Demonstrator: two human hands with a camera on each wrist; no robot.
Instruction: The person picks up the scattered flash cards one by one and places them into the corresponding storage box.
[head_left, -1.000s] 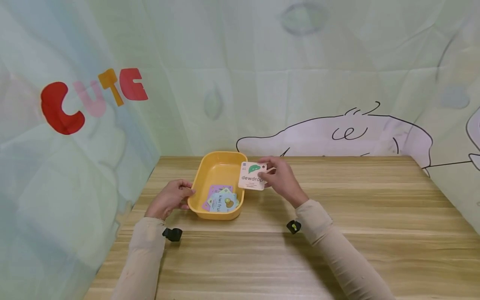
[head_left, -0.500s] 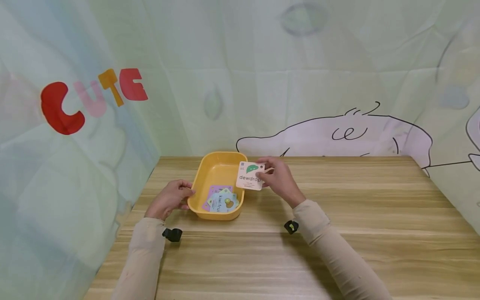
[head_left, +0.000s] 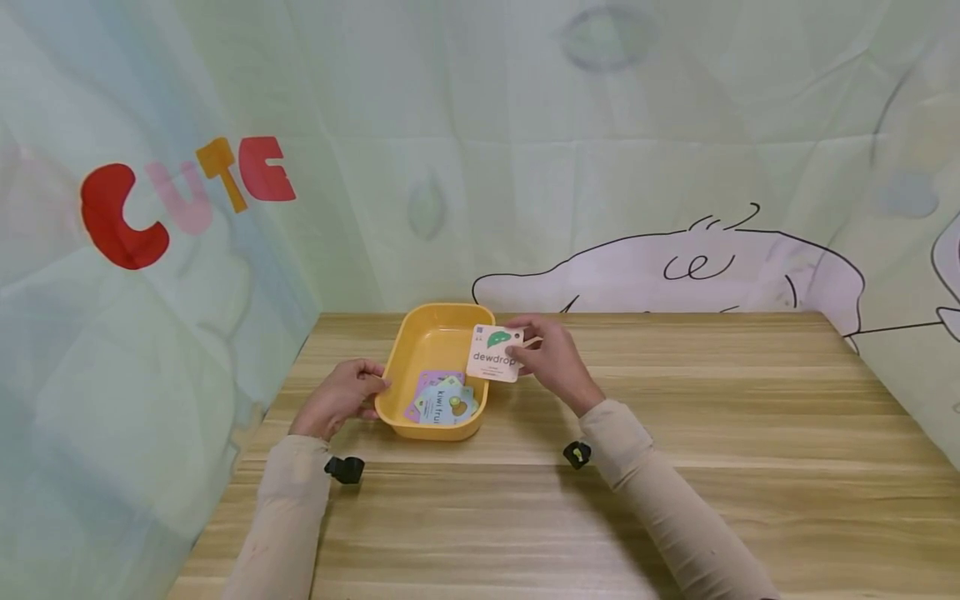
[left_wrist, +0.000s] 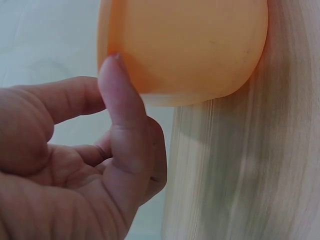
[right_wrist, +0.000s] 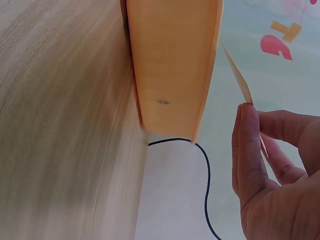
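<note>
A yellow plastic tray (head_left: pixel 442 342) stands on the table toward the back. At its left rim, my left hand (head_left: pixel 341 398) grips the edge between thumb and finger, seen close up on the tray wall (left_wrist: pixel 185 50) in the left wrist view. My right hand (head_left: pixel 553 358) pinches a white square card (head_left: pixel 491 367) with a green leaf picture and the word "dewdrop". The card overlaps the tray's right rim in the head view. From the right wrist view, the card (right_wrist: pixel 239 75) shows nearly edge-on, above rim height. Inside the tray's near end lie a light-blue "kiwi fruit" card (head_left: pixel 438 404) and a purple card (head_left: pixel 427 382).
The tray rests on a wood-grain table (head_left: pixel 675 467). Fabric backdrops hang behind and at the left, with red "CUTE" lettering (head_left: pixel 123 221) and a cartoon outline (head_left: pixel 705 275). A small black camera sits at each wrist.
My right hand has shifted slightly left, bringing the dewdrop card farther over the tray's right rim. The left hand and the tray have stayed in place.
</note>
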